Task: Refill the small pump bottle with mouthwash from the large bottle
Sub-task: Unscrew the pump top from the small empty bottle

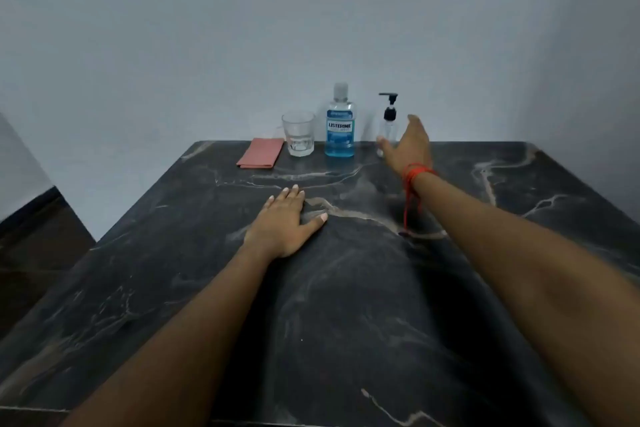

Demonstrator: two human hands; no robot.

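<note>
The table (346,288) is black stone with thin pale veins — white and light brown lines that run across it. The large bottle (339,121) is clear, with blue liquid and a blue and white label. The small pump bottle (388,128) is clear with a black pump. The cloth (260,157) is pink. The glass (298,133) is colourless. The string (414,177) on the right wrist is red — the wall (242,28) is plain pale grey.

table (346,288) front bare, large bottle (339,125) beside pump bottle (388,125)
</note>
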